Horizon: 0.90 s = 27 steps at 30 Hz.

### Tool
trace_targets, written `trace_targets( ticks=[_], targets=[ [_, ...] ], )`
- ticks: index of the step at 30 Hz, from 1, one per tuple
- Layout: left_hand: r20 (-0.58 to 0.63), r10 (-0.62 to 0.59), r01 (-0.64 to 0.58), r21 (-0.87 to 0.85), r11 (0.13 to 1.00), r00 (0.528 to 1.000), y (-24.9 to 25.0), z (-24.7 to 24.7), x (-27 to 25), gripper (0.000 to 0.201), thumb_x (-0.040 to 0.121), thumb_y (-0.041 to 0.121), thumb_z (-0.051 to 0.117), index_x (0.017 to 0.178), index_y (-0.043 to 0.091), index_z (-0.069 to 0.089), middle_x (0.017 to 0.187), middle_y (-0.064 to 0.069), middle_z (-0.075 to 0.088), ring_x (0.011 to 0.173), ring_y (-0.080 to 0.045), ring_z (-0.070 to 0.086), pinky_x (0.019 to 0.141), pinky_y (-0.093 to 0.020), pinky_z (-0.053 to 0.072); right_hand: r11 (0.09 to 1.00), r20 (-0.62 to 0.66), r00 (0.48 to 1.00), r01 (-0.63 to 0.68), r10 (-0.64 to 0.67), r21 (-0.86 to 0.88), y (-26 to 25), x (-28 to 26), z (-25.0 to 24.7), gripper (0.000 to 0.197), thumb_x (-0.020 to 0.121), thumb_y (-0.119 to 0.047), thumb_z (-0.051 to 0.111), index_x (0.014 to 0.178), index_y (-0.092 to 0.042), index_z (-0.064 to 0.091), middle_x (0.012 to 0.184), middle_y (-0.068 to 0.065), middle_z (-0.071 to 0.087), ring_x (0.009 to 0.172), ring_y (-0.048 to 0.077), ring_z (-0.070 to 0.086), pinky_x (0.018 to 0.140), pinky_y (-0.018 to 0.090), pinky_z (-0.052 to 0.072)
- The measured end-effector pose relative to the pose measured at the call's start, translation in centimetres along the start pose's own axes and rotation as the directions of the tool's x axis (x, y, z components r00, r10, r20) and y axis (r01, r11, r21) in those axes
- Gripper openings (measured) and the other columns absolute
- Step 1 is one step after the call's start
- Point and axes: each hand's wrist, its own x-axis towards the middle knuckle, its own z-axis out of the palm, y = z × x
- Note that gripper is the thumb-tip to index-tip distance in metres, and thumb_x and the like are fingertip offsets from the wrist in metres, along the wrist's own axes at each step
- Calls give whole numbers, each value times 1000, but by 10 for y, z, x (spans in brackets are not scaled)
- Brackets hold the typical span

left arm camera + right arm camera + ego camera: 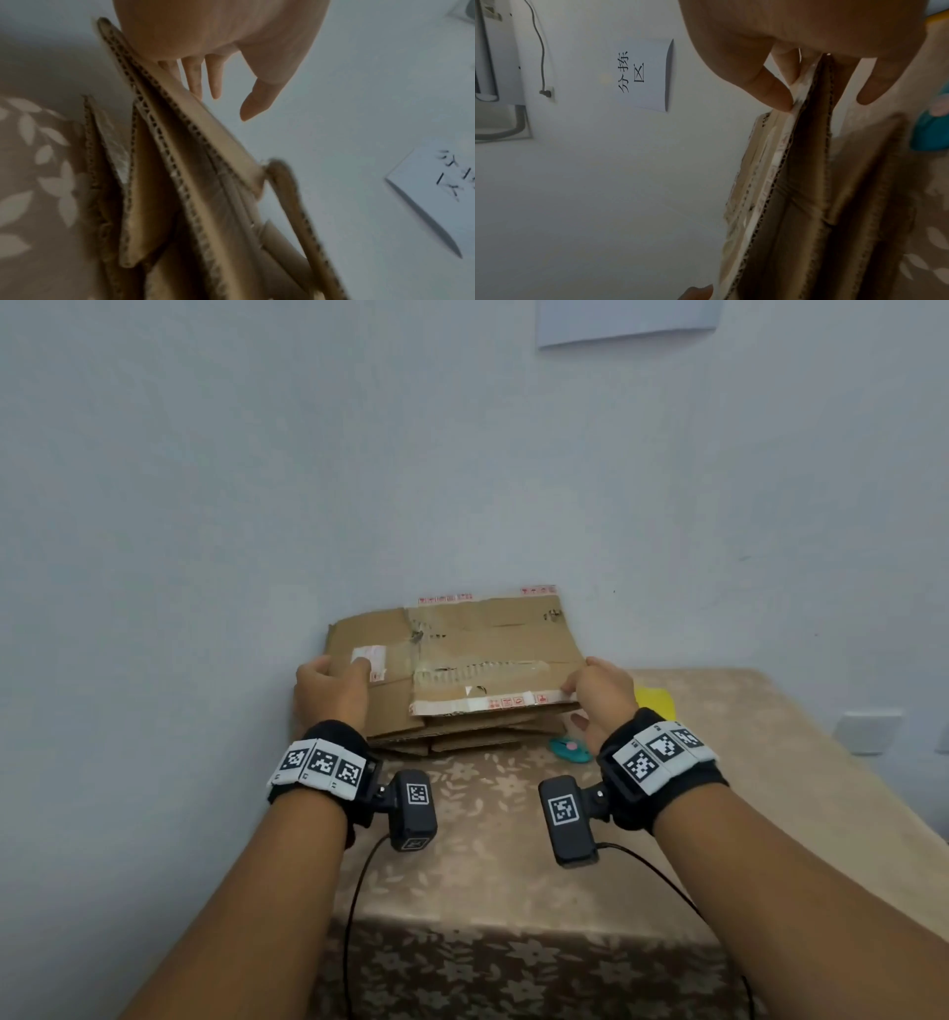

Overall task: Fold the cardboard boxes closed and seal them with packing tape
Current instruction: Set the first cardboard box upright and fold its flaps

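Hands grip the top flattened brown cardboard box (477,654) off the stack on the patterned table (513,891): your left hand (331,693) pinches one edge, your right hand (598,693) the other. You're picking stock; next, likely pull it clear and square it open.

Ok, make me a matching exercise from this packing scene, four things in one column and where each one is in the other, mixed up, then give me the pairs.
Things:
1. flattened cardboard box
2. teal tool
3. yellow item
4. paper sign

Places:
A. stuck on the wall
B. on the table, just in front of the cardboard stack
C. held at its ends by the left hand and the right hand
D. on the table beyond the right hand, partly hidden

Pairs: 1-C, 2-B, 3-D, 4-A
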Motion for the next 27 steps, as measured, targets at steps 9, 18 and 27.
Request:
trace_targets(
  ticks=[9, 18, 27],
  targets=[
    [159, -46, 112, -439, 892, 986, 24, 11, -9, 58, 73, 58, 64, 114, 16, 70, 118, -10, 72, 103, -26, 67, 92, -43, 54, 996, 176, 980, 89, -92, 24, -18, -10, 13, 53, 93, -14, 68, 142, -26, 54, 126, 0, 66, 120, 20, 56, 107, 44, 43],
    [373, 27, 170, -485, 858, 928, 60, -16, -28, 92, 71, 94, 48, 127, 23, 66, 120, 1, 72, 114, -22, 66, 100, -50, 52, 991, 226, 965, 123, -131, 47, -20, -14, 17, 63, 86, -31, 79, 143, -24, 54, 133, 0, 64, 126, 20, 54, 100, 41, 43],
    [571, -38, 288, -354, 890, 820, 59, -16, -36, 77, 77, 79, 62, 127, 21, 69, 107, 0, 69, 100, -25, 65, 80, -41, 59, 982, 230, 956, 187, -182, 2, -14, -18, 9, 92, 55, -78, 84, 133, -35, 61, 134, -7, 65, 126, 17, 59, 109, 47, 47]
  ],
)
